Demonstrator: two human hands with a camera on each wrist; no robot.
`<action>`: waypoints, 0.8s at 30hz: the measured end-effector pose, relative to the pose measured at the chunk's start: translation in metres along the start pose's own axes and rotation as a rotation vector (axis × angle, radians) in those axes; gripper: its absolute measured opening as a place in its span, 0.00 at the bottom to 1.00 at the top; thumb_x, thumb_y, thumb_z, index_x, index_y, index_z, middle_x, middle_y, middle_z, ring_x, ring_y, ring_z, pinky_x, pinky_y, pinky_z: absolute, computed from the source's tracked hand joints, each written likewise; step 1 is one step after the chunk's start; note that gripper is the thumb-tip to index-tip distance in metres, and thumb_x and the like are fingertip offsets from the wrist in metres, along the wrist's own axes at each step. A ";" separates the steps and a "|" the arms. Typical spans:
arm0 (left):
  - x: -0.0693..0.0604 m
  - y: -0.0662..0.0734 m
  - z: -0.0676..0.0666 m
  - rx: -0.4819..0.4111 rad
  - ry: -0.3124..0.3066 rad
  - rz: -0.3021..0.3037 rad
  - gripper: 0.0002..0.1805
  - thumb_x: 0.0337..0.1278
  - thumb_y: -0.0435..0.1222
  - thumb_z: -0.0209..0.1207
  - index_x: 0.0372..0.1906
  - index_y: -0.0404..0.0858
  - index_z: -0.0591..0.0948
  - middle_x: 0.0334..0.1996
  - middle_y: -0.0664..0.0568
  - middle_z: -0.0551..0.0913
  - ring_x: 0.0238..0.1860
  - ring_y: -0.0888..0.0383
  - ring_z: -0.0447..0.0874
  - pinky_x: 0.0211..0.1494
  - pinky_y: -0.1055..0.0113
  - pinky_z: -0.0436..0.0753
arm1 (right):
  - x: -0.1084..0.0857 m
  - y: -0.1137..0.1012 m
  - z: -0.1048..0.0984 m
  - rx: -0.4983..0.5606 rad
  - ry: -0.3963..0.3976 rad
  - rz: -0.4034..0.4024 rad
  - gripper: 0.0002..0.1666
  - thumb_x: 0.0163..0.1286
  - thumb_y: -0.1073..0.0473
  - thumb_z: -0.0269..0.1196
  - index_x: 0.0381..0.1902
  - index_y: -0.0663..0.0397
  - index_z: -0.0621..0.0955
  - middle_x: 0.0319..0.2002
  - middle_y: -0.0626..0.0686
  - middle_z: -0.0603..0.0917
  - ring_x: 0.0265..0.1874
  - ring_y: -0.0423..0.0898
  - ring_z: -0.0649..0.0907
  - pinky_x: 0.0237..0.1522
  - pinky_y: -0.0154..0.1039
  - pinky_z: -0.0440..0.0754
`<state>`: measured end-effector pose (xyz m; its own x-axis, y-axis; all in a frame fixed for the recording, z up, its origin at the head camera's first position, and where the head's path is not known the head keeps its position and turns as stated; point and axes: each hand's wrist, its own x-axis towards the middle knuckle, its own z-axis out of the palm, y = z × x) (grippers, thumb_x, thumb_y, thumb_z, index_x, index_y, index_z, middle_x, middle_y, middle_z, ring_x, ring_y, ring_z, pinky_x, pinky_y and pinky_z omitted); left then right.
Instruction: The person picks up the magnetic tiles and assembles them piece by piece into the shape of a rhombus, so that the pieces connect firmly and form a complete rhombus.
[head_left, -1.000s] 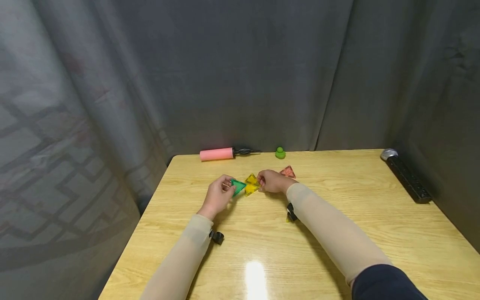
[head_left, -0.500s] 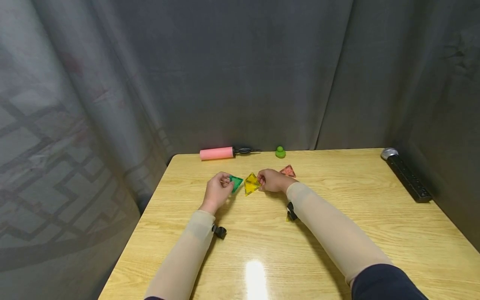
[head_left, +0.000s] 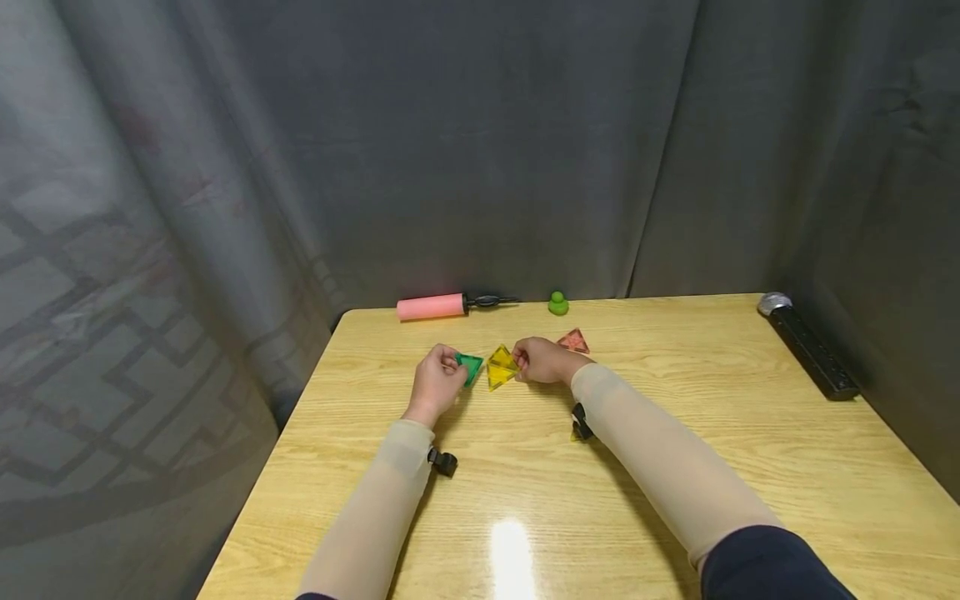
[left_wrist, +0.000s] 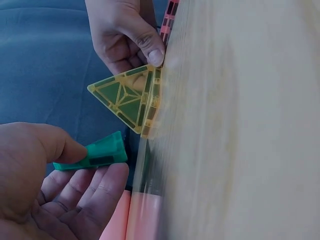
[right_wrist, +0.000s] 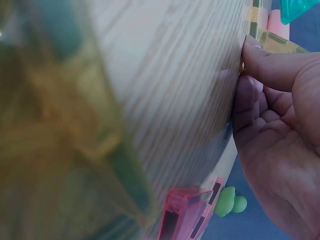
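Note:
In the head view, my left hand [head_left: 437, 383] pinches a green triangular magnetic tile [head_left: 471, 367] between thumb and fingers, off the table. Just right of it, a short gap away, are two yellow triangular magnetic tiles [head_left: 501, 375] joined along an edge. The left wrist view shows one yellow tile [left_wrist: 122, 97] tilted up from the other, which lies flat on the table [left_wrist: 240, 150]. My right hand [head_left: 546, 362] pinches the yellow tiles at their right corner, thumb and index finger together. Part of that grip is hidden.
Behind the right hand are red triangular tiles [head_left: 575, 341]. Another yellow tile [head_left: 576, 436] lies under the right wrist, large and blurred in the right wrist view. A pink hand pump [head_left: 432, 307], a small green toy [head_left: 558, 303] and a black microphone [head_left: 808, 348] lie along the edges.
My left hand has drawn the green tile a little to the left and farther back, widening the gap to the yellow tiles. The right hand stays in place.

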<state>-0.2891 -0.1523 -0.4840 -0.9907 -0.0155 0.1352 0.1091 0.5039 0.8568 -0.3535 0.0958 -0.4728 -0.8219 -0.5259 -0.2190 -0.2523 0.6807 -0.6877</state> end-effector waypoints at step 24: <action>-0.001 0.001 0.014 -0.007 -0.004 -0.022 0.11 0.68 0.33 0.64 0.51 0.36 0.78 0.37 0.49 0.79 0.30 0.56 0.80 0.28 0.65 0.79 | -0.002 0.002 -0.001 -0.054 0.008 -0.040 0.11 0.74 0.58 0.70 0.44 0.58 0.79 0.34 0.50 0.75 0.35 0.44 0.75 0.45 0.42 0.73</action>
<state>-0.2896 -0.1399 -0.4900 -0.9932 -0.0234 0.1141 0.0875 0.4976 0.8630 -0.3528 0.0983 -0.4730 -0.8147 -0.5490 -0.1867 -0.3115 0.6859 -0.6577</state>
